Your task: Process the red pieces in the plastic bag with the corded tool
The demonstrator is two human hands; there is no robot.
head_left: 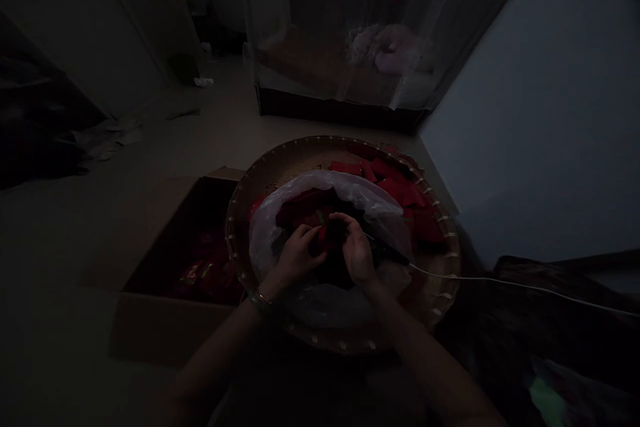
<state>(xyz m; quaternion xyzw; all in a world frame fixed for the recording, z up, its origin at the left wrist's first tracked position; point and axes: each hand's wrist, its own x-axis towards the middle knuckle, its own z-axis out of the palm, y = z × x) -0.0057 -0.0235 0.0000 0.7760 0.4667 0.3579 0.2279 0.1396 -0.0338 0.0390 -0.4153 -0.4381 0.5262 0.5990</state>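
In the dim light, my left hand (300, 252) pinches a small red piece (323, 233), possibly a packet, over an open translucent plastic bag (265, 223). My right hand (357, 250) curves in from the other side, its fingers bent around something dark that I cannot make out. The bag sits in a round woven bamboo tray (231, 240), its mouth spread wide, with dark and red contents. Just right of my right hand lies a dark tool (390, 252) with a white cord (480, 278); its kind is unclear. Red packets (400, 187) are heaped along the tray's right side.
An open cardboard box (165, 327) with shiny red packets (200, 271) stands left of the tray. Beyond is a netted bed (320, 73) holding a pink cushion (400, 53). A pale wall (540, 120) rises at right, with dark cloth (520, 320) below.
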